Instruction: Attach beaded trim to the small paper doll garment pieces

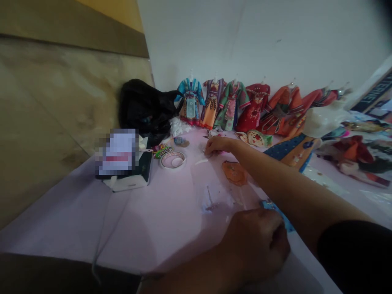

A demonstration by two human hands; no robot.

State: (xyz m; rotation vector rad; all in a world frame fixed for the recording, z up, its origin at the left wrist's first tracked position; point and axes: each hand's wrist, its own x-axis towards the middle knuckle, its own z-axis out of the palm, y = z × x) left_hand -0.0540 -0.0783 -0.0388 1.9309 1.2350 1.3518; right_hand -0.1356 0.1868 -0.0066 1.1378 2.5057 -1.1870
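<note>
My right hand [218,146] reaches far across the pink-covered table [128,228]. Its fingers are pinched together low over the cloth; whatever they grip is too small and blurred to name. An orange fabric piece [235,173] lies just below that wrist. Closer to me, my left hand [255,243] is curled closed with its back up, and its fingertips are hidden. A clear plastic bag [211,200] with small thin items lies beyond it. Some blue patterned fabric [277,212] shows partly behind this hand.
Several doll-sized dresses [234,102] stand along the wall. Left of them sits a black bag [147,108]. A tape roll [172,160] lies near a phone [118,152] resting on a box [130,181]. A white cable [102,241] hangs over the front edge. Fabric pieces [355,155] lie at right.
</note>
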